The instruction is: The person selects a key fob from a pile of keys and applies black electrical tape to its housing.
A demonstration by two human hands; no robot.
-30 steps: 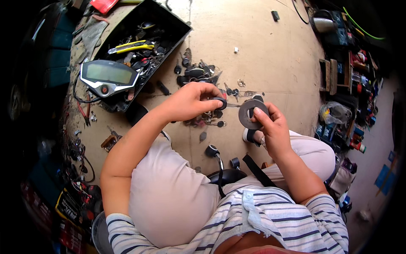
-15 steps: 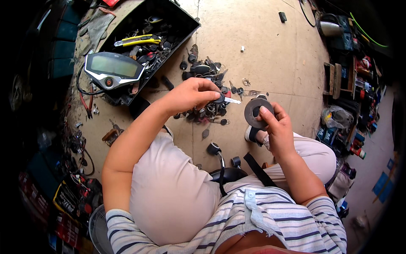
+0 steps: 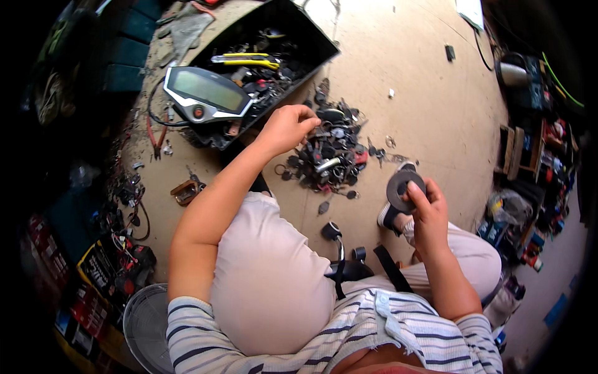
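My left hand [image 3: 288, 129] is over the upper left of a heap of keys [image 3: 330, 146], its fingers curled with thumb and fingertips close together. Whether anything is between them I cannot make out. The heap holds many dark-headed keys, key rings and fobs on the tan floor. To the right, my right hand [image 3: 430, 210] grips a thick, flat, dark grey ring [image 3: 398, 184] by its edge, thumb across its face near the centre hole. A few loose keys [image 3: 376, 151] lie between the heap and that ring.
A black bin [image 3: 311, 59] with more keys and a yellow box cutter [image 3: 249, 60] stands at the far left. A motorbike display [image 3: 208, 93] rests on its near corner. Red-handled pliers [image 3: 157, 137] lie beside it. Cluttered shelves [image 3: 529, 149] line the right side.
The silver-bladed key my left hand held no longer shows. That hand has drawn back from the ring to the heap's upper left. My right hand still holds the ring; the view has shifted.
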